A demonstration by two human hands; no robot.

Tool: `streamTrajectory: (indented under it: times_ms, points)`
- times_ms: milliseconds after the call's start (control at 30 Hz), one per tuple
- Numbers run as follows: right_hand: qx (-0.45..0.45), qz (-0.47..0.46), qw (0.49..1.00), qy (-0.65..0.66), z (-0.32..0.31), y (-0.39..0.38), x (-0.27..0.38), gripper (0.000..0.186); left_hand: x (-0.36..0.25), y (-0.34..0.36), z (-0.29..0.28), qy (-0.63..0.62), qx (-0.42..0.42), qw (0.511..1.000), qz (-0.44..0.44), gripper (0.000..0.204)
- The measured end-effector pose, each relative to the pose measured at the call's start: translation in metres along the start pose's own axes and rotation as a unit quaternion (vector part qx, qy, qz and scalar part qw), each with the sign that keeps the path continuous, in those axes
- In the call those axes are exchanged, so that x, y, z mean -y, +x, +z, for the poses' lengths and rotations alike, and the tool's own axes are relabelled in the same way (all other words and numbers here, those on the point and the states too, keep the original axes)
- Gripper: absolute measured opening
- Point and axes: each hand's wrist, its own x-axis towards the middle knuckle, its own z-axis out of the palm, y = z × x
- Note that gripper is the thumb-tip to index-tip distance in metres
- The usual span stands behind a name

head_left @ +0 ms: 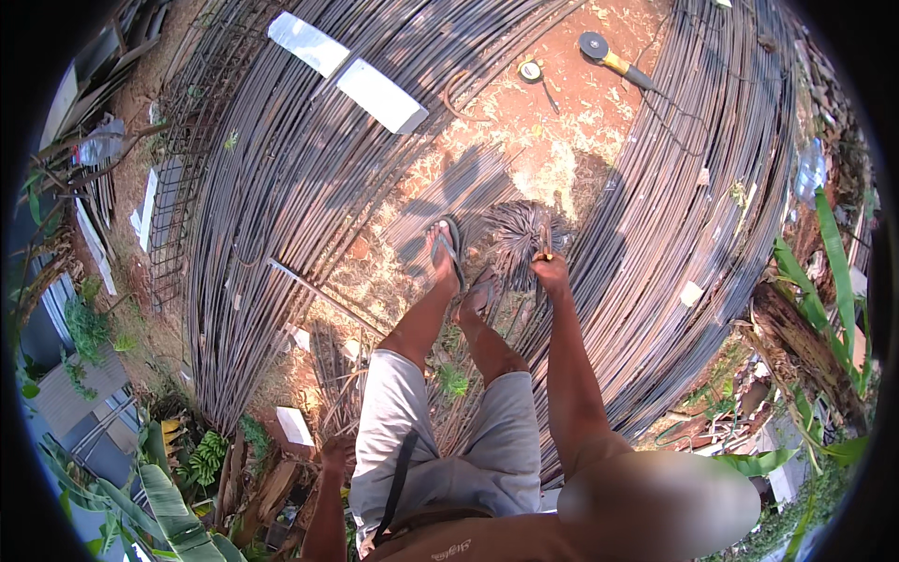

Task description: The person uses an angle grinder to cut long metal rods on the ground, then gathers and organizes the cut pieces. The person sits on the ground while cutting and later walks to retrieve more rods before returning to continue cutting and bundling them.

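- Hands: two. Right hand (551, 269) has fingers curled around a thin stick (546, 232); left hand (337, 453) hangs low beside the left knee, in shadow, can't tell how far open or if it has hold of anything.
- Bundle of short rods: one (510, 232), ends fanned out, on the ground at the right foot.
- Long rod stacks: two, one left (281, 178), one right (684, 206); rods too many to count.
- Flat batch of short rods: one (449, 192), partly under the left foot.
- Pale blocks: two (307, 44), nearly end to end across the left stack.
- Grinder: one (613, 61); tape measure: one (531, 72); curved rod: one (459, 94).
- Feet: two, both in sandals (456, 245).
- Edges: right stack's inner edge runs close along the right of the bundle; left stack's inner edge is well apart from it.
- Room: bare soil (581, 122) opens ahead of the bundle, between stacks, up to the tape measure and grinder; tight at the near side, with legs there.
- Bundle vs hand: right hand is at the bundle's near right side, stick over it; contact with the rods unclear. Left hand is well apart.
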Motion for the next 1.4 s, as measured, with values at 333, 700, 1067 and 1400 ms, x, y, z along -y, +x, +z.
streamTrajectory:
  times_ms: [333, 700, 1067, 1400]
  points:
    - [0.115, 0.22, 0.968, -0.042, -0.027, 0.05, 0.307, 0.011, -0.115, 0.024, 0.162, -0.087, 0.065, 0.988, 0.113, 0.027]
    - [0.253, 0.094, 0.949, -0.163, 0.032, 0.12, 0.405, 0.024, -0.223, -0.056, 0.312, -0.226, 0.009, 0.959, 0.171, 0.02]
    - [0.368, 0.052, 0.923, -0.098, 0.047, 0.299, 0.304, 0.032, -0.183, -0.026, 0.452, -0.261, -0.156, 0.93, 0.209, 0.016]
    - [0.308, 0.051, 0.943, -0.114, 0.024, 0.343, 0.146, 0.016, -0.324, 0.242, 0.563, 0.02, -0.219, 0.9, 0.377, 0.034]
